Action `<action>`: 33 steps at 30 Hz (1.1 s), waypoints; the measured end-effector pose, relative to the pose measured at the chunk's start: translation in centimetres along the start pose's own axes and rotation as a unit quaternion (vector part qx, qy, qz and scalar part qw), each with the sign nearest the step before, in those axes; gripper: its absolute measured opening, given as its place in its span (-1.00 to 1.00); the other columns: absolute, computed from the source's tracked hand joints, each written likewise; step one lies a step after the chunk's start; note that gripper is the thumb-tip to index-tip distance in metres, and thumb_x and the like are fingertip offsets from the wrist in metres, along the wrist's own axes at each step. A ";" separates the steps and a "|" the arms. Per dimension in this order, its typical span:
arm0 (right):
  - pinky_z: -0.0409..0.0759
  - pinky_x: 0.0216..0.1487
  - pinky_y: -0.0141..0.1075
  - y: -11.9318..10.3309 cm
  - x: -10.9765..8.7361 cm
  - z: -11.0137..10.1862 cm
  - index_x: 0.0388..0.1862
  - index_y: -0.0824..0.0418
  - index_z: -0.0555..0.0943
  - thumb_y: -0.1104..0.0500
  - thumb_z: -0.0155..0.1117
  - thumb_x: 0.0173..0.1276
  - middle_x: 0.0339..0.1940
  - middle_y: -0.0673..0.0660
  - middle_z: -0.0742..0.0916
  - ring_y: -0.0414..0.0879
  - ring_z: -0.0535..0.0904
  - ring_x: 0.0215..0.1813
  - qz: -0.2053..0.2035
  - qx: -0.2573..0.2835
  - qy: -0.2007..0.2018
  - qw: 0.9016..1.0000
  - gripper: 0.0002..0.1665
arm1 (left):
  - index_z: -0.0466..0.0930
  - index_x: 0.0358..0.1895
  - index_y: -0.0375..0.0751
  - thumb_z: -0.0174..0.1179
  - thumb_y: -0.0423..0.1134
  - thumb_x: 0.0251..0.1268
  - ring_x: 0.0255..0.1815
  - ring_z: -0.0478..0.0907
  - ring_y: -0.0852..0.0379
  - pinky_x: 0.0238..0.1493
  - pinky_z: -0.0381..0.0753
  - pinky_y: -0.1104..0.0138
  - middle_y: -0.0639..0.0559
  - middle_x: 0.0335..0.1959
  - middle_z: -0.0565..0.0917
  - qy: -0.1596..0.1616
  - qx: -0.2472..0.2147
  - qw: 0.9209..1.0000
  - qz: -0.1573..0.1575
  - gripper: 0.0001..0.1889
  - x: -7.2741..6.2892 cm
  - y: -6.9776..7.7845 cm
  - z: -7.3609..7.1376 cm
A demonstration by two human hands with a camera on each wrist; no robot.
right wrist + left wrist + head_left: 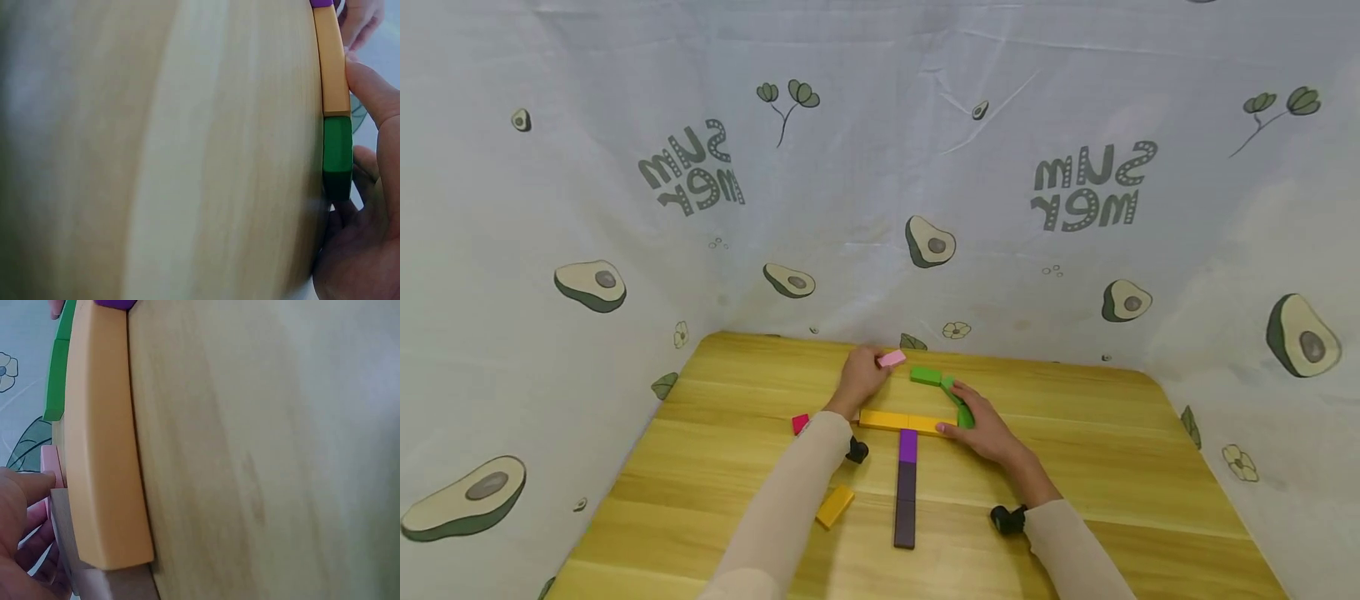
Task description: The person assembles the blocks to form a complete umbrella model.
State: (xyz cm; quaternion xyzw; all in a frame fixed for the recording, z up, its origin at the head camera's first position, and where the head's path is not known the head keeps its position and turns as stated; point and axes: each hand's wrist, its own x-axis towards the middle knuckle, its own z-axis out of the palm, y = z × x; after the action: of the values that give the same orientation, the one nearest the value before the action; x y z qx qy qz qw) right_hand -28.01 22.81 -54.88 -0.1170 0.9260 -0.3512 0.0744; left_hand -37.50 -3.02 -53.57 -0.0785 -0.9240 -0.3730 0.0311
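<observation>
The surface (pixel 1150 467) has its far edge just beyond the left hand (pixel 859 377), where a printed cloth (pixel 865 167) rises like a wall, so the hand has little depth behind it; wide stretches of wood grain run out to the left and right edges. The left hand pinches a pink block (pixel 892 358) near that far edge, left of a green block (pixel 925 376), with a gap between the two. The right hand (pixel 988 427) is spread and relaxed, its fingers over a light green block (pixel 947 382) and a dark green block (pixel 966 416), its thumb by the right end of a yellow row (pixel 883 420). From the row's middle a purple block (pixel 907 446) and a dark purple column (pixel 906 504) run toward the near side, between the forearms. A loose yellow block (pixel 835 507) lies near, left of the column, and a red block (pixel 801 423) sits farther left, partly behind the left sleeve (pixel 790 492), which crosses that side. The left wrist view shows a wood-coloured block (pixel 112 584) at the row's left end, mostly hidden from the head view; the right wrist view shows the dark green block meeting the row's right end.
</observation>
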 end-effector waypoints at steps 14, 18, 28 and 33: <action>-0.06 0.63 0.32 -0.5 -0.9 0.4 0.67 0.19 0.15 -0.29 0.36 0.36 0.73 0.21 0.12 0.32 -0.04 0.70 0.006 -0.001 0.006 1.000 0.10 | 0.72 0.13 -0.30 0.31 -0.24 0.42 -0.15 0.56 0.03 0.00 0.67 0.22 -0.15 -0.02 0.75 -0.058 0.005 0.998 0.015 -0.69 -0.6 -0.6 -0.8; -0.04 0.63 0.33 -0.6 -1.0 0.4 0.67 0.18 0.16 -0.28 0.38 0.35 0.73 0.21 0.13 0.32 -0.02 0.70 0.004 0.003 0.011 1.000 0.11 | 0.71 0.13 -0.28 0.29 -0.25 0.40 -0.15 0.54 0.06 0.01 0.65 0.23 -0.13 0.02 0.74 -0.074 0.002 0.997 0.014 -0.69 -0.9 -0.5 -1.1; -0.01 0.61 0.35 -0.1 -0.5 0.2 0.68 0.17 0.15 -0.30 0.37 0.35 0.72 0.23 0.13 0.34 0.00 0.69 -0.003 -0.005 0.010 1.000 0.11 | 0.74 0.09 -0.20 0.32 -0.21 0.41 -0.19 0.53 0.09 -0.08 0.62 0.29 -0.05 -0.06 0.75 -0.080 0.011 0.997 0.017 -0.73 -0.6 -0.6 -0.6; -0.03 0.62 0.35 0.0 -0.3 0.0 0.68 0.17 0.14 -0.28 0.37 0.35 0.73 0.22 0.12 0.34 -0.02 0.69 -0.003 0.001 0.005 1.000 0.11 | 0.73 0.11 -0.18 0.31 -0.22 0.41 -0.19 0.52 0.11 -0.10 0.60 0.32 -0.02 -0.07 0.73 -0.085 0.015 0.996 0.010 -0.72 -0.5 -0.9 -0.4</action>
State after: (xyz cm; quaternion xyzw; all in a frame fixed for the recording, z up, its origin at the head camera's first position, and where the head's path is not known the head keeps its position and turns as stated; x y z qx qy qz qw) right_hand -27.67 22.90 -54.87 -0.1181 0.9255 -0.3532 0.0692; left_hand -37.14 -3.95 -53.97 -0.1192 -0.9279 -0.3506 -0.0427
